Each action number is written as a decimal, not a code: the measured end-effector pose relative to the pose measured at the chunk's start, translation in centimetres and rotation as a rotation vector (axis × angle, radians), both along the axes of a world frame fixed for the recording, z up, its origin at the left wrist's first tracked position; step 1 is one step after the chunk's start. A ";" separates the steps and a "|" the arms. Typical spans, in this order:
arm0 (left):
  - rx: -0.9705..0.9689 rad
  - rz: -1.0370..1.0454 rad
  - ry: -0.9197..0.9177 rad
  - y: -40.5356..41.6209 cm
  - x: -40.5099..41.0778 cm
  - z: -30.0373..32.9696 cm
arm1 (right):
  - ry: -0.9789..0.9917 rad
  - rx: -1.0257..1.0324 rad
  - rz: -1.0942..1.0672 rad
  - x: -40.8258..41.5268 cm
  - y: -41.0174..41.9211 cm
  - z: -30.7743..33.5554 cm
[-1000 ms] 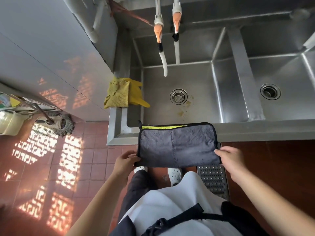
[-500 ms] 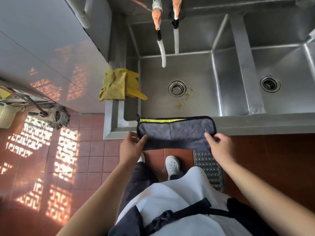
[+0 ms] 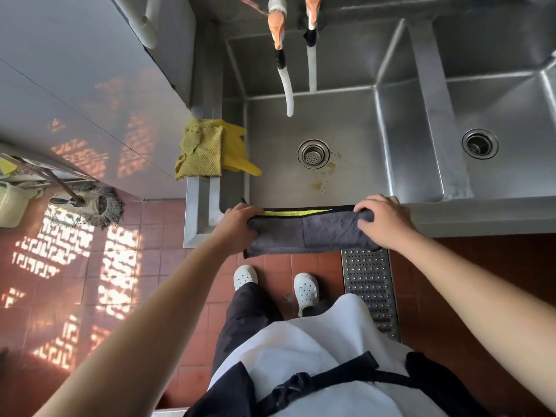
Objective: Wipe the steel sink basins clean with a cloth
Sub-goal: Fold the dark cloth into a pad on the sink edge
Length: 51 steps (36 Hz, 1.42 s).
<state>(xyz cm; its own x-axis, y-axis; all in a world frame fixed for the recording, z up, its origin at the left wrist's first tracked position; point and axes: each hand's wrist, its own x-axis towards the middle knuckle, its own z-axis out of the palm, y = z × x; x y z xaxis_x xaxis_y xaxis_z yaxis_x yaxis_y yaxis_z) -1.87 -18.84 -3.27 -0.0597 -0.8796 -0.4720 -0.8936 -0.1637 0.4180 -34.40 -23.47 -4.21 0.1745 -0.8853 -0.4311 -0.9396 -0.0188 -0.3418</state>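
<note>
Grey cloth between left hand and right hand

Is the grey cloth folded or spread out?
Folded. The grey cloth forms a narrow doubled band on the sink's front rim, left hand and right hand gripping its ends.

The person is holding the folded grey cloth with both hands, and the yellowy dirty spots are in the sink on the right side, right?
Not quite. The head view shows the yellowish stains in the left steel basin, near its drain. The left hand and right hand do hold the folded grey cloth.
</note>
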 end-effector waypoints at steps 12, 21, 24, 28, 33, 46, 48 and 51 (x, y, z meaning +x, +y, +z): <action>0.074 0.085 -0.026 -2.7 0.5 -0.3 | 0.012 -0.114 -0.050 0.4 -1.1 -0.2; 0.042 0.067 -0.036 -3.1 1.4 -0.6 | -0.058 -0.205 -0.050 -0.3 -0.3 -0.8; -0.011 0.028 -0.010 -2.9 1.8 -0.6 | -0.066 -0.204 -0.044 -0.4 -0.4 -1.0; -0.040 -0.094 -0.097 -2.7 1.9 -0.7 | -0.069 -0.239 -0.034 -0.4 -0.3 -1.2; -0.021 -0.116 -0.119 -2.7 1.9 -0.4 | -0.085 -0.297 0.005 -0.8 0.1 -1.3; -0.117 -0.102 0.098 -1.1 2.4 2.8 | -0.207 -0.256 -0.001 -2.3 0.4 1.5; -0.100 -0.116 0.104 -0.8 2.3 3.8 | -0.202 -0.246 0.036 -2.4 0.6 2.7; -0.106 -0.142 0.103 -0.3 2.8 5.4 | -0.272 -0.274 0.045 -3.0 0.7 5.1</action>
<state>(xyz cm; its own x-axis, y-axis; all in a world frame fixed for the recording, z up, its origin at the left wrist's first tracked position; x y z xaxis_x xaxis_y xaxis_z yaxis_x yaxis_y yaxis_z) 0.92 -19.16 2.12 -0.2297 -0.9035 -0.3619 -0.8560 0.0106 0.5168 -37.37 -22.72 0.88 0.2912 -0.9500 -0.1126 -0.8114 -0.1829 -0.5551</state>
